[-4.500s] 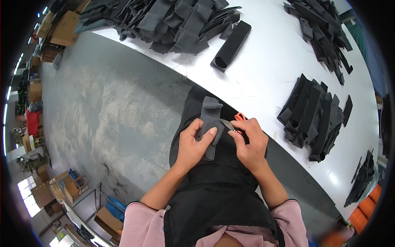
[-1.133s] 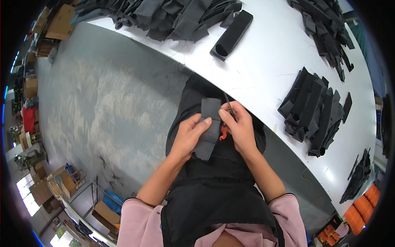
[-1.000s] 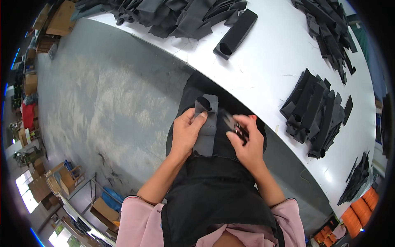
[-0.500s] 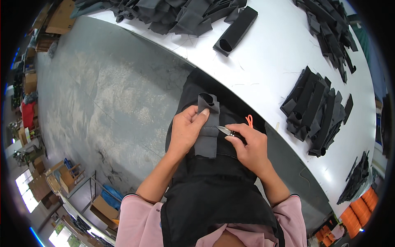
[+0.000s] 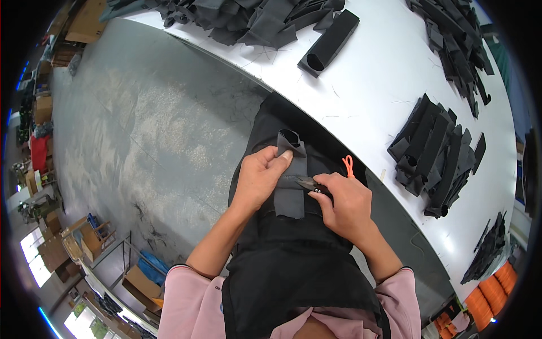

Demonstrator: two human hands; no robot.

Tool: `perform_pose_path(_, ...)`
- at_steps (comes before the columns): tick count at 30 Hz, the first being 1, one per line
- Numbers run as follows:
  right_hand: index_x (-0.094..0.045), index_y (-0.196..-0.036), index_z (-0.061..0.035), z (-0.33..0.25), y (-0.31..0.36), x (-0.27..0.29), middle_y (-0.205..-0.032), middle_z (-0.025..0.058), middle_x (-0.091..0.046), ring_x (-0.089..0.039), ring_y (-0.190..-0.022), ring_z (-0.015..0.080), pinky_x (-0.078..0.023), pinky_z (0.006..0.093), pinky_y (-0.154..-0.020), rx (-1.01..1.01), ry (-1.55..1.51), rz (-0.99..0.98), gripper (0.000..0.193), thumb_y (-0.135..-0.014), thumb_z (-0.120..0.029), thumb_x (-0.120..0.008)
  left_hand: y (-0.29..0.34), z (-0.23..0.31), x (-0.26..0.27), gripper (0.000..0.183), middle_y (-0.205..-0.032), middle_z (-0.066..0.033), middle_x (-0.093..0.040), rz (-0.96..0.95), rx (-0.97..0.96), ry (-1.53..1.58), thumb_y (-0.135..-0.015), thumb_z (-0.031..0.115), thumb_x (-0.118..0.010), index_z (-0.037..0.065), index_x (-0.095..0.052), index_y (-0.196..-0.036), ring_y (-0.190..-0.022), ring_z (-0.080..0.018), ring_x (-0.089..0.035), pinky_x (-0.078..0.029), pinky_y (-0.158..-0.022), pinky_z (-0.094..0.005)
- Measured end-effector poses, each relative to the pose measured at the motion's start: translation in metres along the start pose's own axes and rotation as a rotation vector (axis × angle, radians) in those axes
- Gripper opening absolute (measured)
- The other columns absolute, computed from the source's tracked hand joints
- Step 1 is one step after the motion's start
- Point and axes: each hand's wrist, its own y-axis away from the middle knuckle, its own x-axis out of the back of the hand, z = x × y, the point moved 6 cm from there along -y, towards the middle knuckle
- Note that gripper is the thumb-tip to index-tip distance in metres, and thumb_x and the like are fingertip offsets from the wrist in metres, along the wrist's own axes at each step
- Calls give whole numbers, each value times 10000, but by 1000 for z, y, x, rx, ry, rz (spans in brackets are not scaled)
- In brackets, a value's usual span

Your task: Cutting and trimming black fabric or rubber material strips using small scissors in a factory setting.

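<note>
My left hand (image 5: 261, 176) pinches a dark grey fabric strip (image 5: 291, 202) near its upper end, where the cloth curls into a loop. The strip hangs down over my black apron (image 5: 299, 271), and a stitched seam crosses its middle. In my right hand (image 5: 345, 204) is a pair of thread snips (image 5: 309, 184), fingers closed round the dark handle. Its pointed blades lie at the strip's right edge, level with the seam. An orange cord loop (image 5: 348, 165) sticks out above my right fist.
A white table (image 5: 361, 124) runs from upper left to lower right. On it lie a folded black strip (image 5: 329, 44), a heap of dark cloth (image 5: 237, 20) and a stack of strips (image 5: 435, 155). Loose threads are scattered there. Grey floor (image 5: 135, 124) spreads at left.
The snips' blades have turned and now point more level, lying over the strip's edge by the seam. Both hands and the strip sit slightly further right in the picture.
</note>
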Motion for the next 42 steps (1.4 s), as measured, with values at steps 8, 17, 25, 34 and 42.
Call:
perform_pose_path(8, -587, -906, -42, -2, -2, -6, -740, 83, -607, -558, -574, 214, -423, 296, -531, 67, -32, -71, 264, -681, -40, -724, 3, 10, -3, 196, -598, 102, -440, -40, 13, -5, -888, 186, -598, 14, -620, -798, -559, 7, -325, -256, -481, -198)
perform_pose_path(17, -514, -949, -36, 25, 13, -15, -757, 73, -613, -614, -656, 166, -447, 275, -535, -450, -662, -94, 220, -794, -69, -666, 3, 9, -9, 176, -631, 97, -485, -86, 32, 57, -900, 162, -584, -2, -631, -857, -587, 9, -363, -292, -516, -180)
perform_pose_path(25, -535, -895, -52, 1, -2, -4, -641, 74, -593, -608, -570, 238, -432, 326, -481, -168, -96, -81, 239, -733, -85, -707, 4, 15, -14, 185, -620, 97, -481, -56, 9, 30, -898, 170, -589, -4, -624, -847, -581, 12, -349, -283, -499, -192)
perform_pose_path(34, -540, -888, -45, 22, 8, -15, -671, 94, -604, -617, -575, 238, -452, 301, -505, -405, -434, -43, 214, -759, -101, -701, 1, 9, -11, 189, -589, 97, -440, -45, -1, -10, -890, 172, -597, -5, -617, -826, -563, 6, -324, -260, -480, -202)
perform_pose_path(42, -542, -894, -49, 15, 10, -9, -678, 95, -607, -603, -561, 253, -459, 302, -533, -321, -230, 8, 213, -772, -130, -697, -1, 3, -10, 218, -586, 99, -426, -36, 8, 45, -887, 171, -603, 13, -579, -738, -560, 6, -315, -248, -478, -199)
